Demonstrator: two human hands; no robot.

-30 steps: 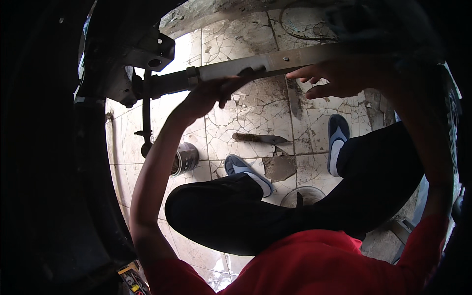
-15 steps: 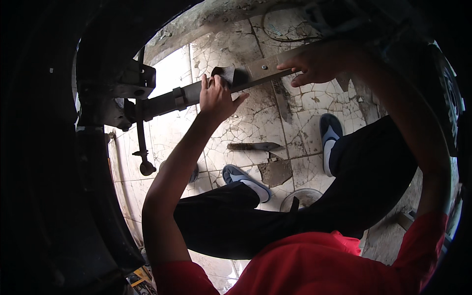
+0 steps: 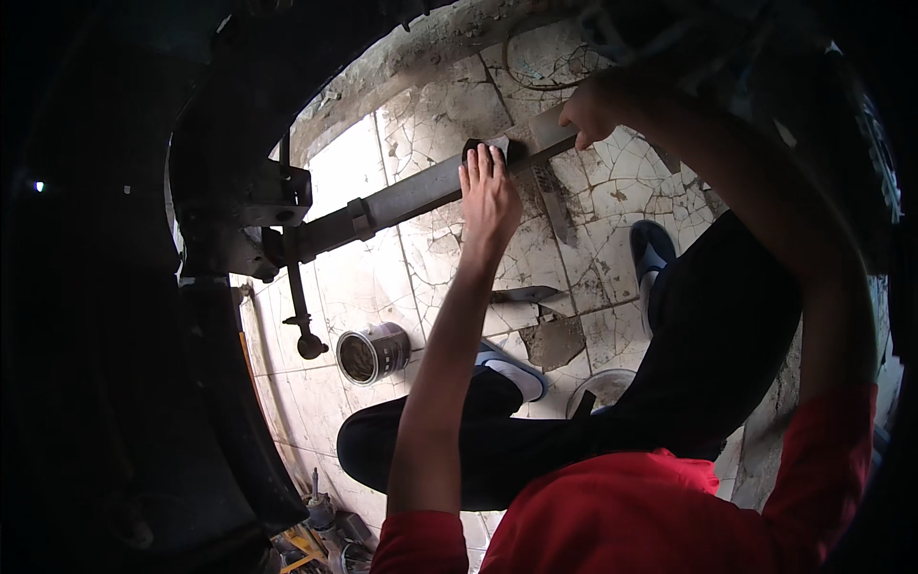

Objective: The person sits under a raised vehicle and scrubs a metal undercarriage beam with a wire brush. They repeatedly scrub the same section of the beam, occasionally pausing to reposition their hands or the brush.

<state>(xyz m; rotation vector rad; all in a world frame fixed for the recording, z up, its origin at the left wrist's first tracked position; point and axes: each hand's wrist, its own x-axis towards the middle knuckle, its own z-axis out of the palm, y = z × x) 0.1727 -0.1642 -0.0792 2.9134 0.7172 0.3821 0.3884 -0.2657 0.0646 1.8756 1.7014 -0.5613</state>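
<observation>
A long grey metal bar (image 3: 421,188) slants across the view from the dark assembly at the left up toward my right hand. My left hand (image 3: 491,203) presses a small dark, curled sheet (image 3: 501,144), which looks like sandpaper, against the bar's upper side, its fingers close together over the sheet. Farther right, my right hand (image 3: 595,110) is curled around the bar near its right end, with some of its fingers hidden. A metal collar (image 3: 360,219) sits around the bar left of my left hand.
Below the bar's left end hangs a rod with a ball end (image 3: 310,346). An open can (image 3: 373,354) stands on the cracked tile floor (image 3: 363,287). A pale round container (image 3: 612,381) is by my leg. A flat blade-like piece (image 3: 526,295) lies near my feet. Dark bodywork (image 3: 86,335) fills the left side.
My left hand has slid right along the bar with the sheet. My right hand has gone from spread fingers to a curled hold on the bar. The can has come into view.
</observation>
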